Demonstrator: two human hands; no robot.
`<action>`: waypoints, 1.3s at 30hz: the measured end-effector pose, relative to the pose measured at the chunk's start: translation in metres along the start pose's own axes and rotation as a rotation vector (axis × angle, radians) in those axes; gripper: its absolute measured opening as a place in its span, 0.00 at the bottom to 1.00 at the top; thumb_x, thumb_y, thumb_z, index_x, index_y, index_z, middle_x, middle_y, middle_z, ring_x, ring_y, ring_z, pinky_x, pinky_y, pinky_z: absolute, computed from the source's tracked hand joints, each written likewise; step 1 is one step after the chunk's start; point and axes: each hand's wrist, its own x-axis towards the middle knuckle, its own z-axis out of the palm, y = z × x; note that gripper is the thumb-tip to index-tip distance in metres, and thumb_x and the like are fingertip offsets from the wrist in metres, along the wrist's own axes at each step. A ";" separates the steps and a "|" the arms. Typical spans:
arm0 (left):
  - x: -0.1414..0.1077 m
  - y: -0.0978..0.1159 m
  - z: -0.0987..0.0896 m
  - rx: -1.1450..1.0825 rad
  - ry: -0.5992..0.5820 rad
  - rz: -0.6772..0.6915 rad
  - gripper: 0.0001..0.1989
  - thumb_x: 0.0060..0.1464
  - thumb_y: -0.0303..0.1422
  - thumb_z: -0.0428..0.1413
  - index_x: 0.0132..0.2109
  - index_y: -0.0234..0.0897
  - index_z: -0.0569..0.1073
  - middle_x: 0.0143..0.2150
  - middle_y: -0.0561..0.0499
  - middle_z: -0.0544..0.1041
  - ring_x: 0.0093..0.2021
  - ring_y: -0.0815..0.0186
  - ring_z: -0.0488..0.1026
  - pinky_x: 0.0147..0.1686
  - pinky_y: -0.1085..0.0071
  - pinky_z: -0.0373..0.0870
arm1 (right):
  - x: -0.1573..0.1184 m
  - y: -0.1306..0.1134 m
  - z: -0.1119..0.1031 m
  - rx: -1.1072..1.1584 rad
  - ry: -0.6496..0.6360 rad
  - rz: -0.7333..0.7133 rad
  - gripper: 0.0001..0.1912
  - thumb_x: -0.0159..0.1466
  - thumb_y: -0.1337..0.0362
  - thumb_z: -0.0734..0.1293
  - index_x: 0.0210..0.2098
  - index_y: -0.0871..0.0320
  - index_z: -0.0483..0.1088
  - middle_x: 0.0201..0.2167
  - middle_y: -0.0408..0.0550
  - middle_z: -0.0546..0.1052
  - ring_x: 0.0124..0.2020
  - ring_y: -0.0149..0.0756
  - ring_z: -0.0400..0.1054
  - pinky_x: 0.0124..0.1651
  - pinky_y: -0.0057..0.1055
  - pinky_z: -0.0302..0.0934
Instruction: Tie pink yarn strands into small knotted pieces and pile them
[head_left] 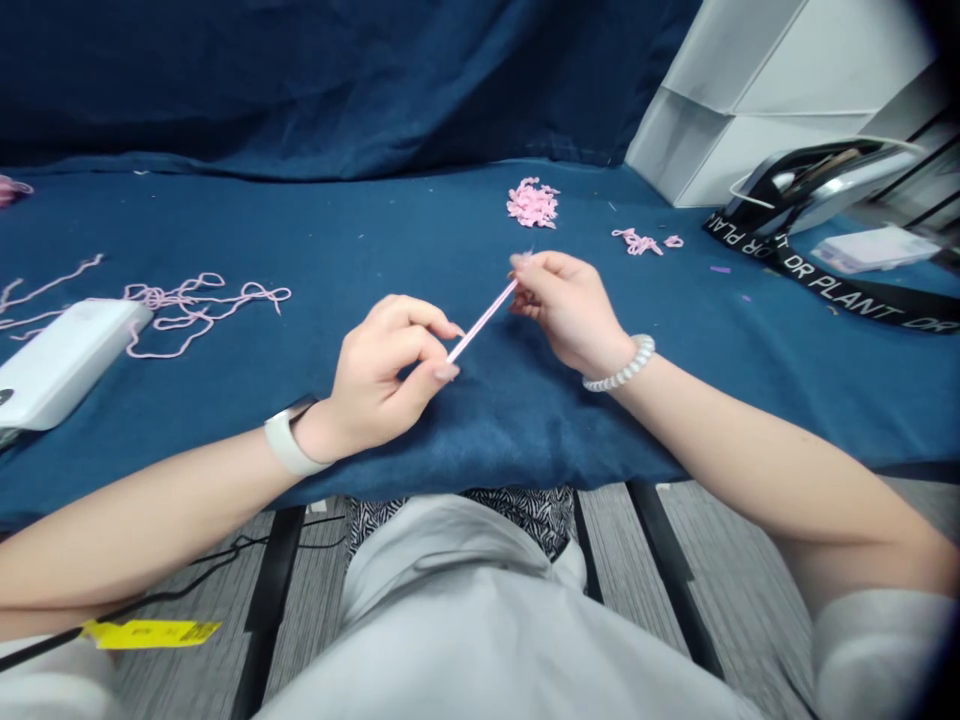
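Observation:
A short length of pale pink yarn (484, 321) runs straight and taut between my two hands, slanting up to the right; it looks doubled. My left hand (394, 365) pinches its lower end between thumb and fingertips. At the upper end, the thumb and fingers of my right hand (566, 300) close on the yarn, and a wispy tip sticks out above them. Beyond my right hand lies a pile of short pink yarn pieces (533, 203), with a smaller group of pieces (637, 241) to its right. Loose long pink yarn (199, 305) lies tangled left of my left hand.
A white box-like device (75, 360) sits on the blue cloth (360, 240) at left. White storage boxes (720, 120) stand at the back right. Near them are a dark pouch (817, 180), a black lettered strap (847, 295) and a clear flat case (874, 248).

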 end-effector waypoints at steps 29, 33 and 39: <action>0.014 0.001 0.011 -0.950 0.095 -0.700 0.21 0.42 0.32 0.69 0.45 0.35 0.76 0.29 0.53 0.79 0.21 0.78 0.66 0.24 0.79 0.64 | -0.040 -0.013 0.025 -0.064 -0.126 -0.135 0.15 0.57 0.53 0.70 0.26 0.59 0.71 0.23 0.42 0.72 0.26 0.27 0.62 0.31 0.27 0.57; 0.014 -0.004 0.009 -0.943 0.008 -0.763 0.11 0.42 0.30 0.68 0.34 0.30 0.77 0.29 0.51 0.77 0.23 0.77 0.68 0.24 0.80 0.65 | -0.042 -0.014 0.024 -0.031 -0.140 -0.145 0.13 0.58 0.55 0.71 0.27 0.59 0.72 0.27 0.44 0.76 0.30 0.29 0.66 0.36 0.29 0.61; 0.015 -0.006 0.010 -0.975 0.002 -0.783 0.09 0.47 0.31 0.65 0.30 0.30 0.73 0.27 0.52 0.75 0.22 0.78 0.65 0.23 0.81 0.63 | -0.041 -0.017 0.023 -0.038 -0.105 -0.161 0.13 0.57 0.56 0.71 0.25 0.59 0.72 0.24 0.43 0.74 0.27 0.27 0.64 0.33 0.27 0.60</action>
